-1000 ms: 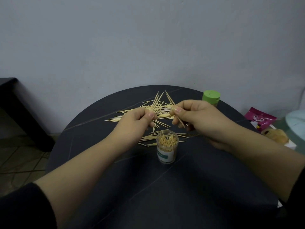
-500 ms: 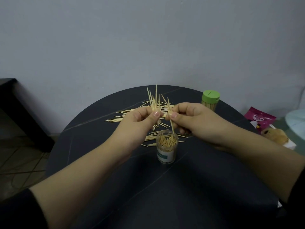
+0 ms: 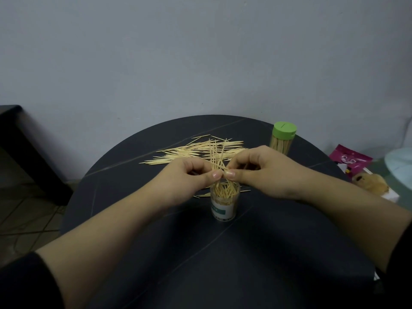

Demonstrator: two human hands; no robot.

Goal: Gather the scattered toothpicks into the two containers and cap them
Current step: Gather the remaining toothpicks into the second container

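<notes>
A clear open container point(image 3: 224, 206) with a white and teal label stands mid-table, partly filled with toothpicks. Just above its mouth my left hand point(image 3: 189, 181) and my right hand point(image 3: 258, 172) meet, thumbs almost touching, and together pinch a bundle of toothpicks point(image 3: 216, 157) that stands nearly upright, lower tips inside the container. Behind the hands lies a scattered pile of toothpicks point(image 3: 189, 151) on the black round table point(image 3: 223, 253). A second container with a green cap point(image 3: 282, 139) stands at the back right, full of toothpicks.
A few loose toothpicks lie beside the open container. Off the table's right edge sit a pink packet point(image 3: 350, 159), a small tan plush toy point(image 3: 370, 182) and a pale blue object point(image 3: 401, 161). A dark bench point(image 3: 20, 139) stands at left by the wall.
Both hands have come together over the open container. The bundle has been turned upright and lowered, so its tips now enter the container's mouth.
</notes>
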